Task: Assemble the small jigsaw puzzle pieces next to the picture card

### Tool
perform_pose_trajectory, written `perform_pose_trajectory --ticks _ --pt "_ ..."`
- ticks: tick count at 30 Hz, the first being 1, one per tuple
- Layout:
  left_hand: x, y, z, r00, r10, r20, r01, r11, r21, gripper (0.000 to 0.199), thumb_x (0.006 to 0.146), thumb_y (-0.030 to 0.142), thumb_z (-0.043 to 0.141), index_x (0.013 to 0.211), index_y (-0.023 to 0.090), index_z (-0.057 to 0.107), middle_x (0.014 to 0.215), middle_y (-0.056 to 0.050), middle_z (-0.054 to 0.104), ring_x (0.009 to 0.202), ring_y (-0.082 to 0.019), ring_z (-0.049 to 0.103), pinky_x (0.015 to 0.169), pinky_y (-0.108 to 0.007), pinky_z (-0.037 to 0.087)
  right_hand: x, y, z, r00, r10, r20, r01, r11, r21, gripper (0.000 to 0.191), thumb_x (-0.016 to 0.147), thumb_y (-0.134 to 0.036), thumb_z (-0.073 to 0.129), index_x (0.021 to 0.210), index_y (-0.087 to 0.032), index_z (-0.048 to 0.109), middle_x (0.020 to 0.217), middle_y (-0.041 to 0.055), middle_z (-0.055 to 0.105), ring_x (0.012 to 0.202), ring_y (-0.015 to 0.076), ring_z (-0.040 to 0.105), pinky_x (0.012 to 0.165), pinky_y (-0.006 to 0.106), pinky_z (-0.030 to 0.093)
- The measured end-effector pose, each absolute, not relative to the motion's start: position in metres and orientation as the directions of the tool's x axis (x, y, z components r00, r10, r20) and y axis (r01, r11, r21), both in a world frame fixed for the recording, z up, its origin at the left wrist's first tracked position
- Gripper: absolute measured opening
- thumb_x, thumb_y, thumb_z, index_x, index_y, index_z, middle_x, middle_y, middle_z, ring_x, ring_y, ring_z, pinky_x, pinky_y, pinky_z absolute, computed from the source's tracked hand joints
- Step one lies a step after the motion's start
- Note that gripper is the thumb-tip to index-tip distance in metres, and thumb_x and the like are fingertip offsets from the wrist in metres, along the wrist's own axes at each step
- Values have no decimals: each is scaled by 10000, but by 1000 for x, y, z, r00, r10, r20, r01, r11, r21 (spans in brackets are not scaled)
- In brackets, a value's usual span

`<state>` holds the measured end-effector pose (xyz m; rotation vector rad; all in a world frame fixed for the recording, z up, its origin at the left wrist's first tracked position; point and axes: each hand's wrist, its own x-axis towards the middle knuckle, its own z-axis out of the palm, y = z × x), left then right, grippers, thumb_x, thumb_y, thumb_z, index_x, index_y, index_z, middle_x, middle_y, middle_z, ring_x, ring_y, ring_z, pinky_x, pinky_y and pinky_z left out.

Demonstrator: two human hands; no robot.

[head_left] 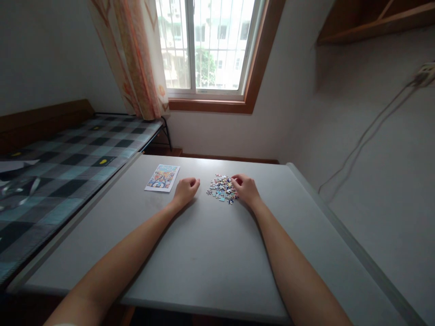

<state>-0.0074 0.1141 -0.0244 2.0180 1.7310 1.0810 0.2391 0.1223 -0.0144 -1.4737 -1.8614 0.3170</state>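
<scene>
A heap of small multicoloured jigsaw puzzle pieces [221, 188] lies loose on the pale table [210, 244]. At its right side is my right hand [246, 188], thumb and fingers pinched together on what looks like a puzzle piece, mostly hidden by the fingertips. My left hand [186, 189] rests on the table left of the heap, apart from it. Its fingers are curled in a loose fist, and nothing shows in them. Just beyond that hand to the left, a printed picture sheet [162, 178] with a colourful design lies flat.
A bed with a checked cover [112, 136] runs along the table's left side. Behind the table are a window [207, 45] and a patterned curtain [136, 59]. A cable [367, 131] hangs on the right wall, below a wooden shelf [377, 34].
</scene>
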Motion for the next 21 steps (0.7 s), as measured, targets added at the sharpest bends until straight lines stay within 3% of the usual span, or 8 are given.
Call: perform_pose_trajectory --ticks 2,7,13,21 --pt "-8 114 -25 17 939 342 737 -243 631 432 837 407 435 485 188 314 498 41 255 506 -97 283 536 -268 194 233 114 -4 -242 925 293 754 369 -543 170 814 -257 580 851 -173 724 666 22 645 599 143 549 645 257 420" --pt "-6 111 -26 37 949 314 755 -233 613 422 838 423 437 501 190 335 497 40 288 506 -101 299 537 -270 190 227 101 8 -492 844 214 661 523 -539 229 815 -185 607 1000 -228 734 869 31 647 676 119 554 689 233 426" --pt "-5 110 -24 52 948 315 771 -238 591 419 839 424 435 499 188 362 491 32 346 499 -104 313 537 -272 195 229 101 3 -505 850 151 691 503 -520 314 784 -124 622 1047 -251 739 907 45 628 732 143 574 751 251 449" --pt "-4 108 -21 63 955 291 786 -228 575 417 836 422 440 494 188 390 486 25 376 502 -109 318 539 -271 194 231 103 1 -480 866 140 694 472 -543 222 766 -117 630 922 -211 757 862 43 631 737 145 577 741 244 455"
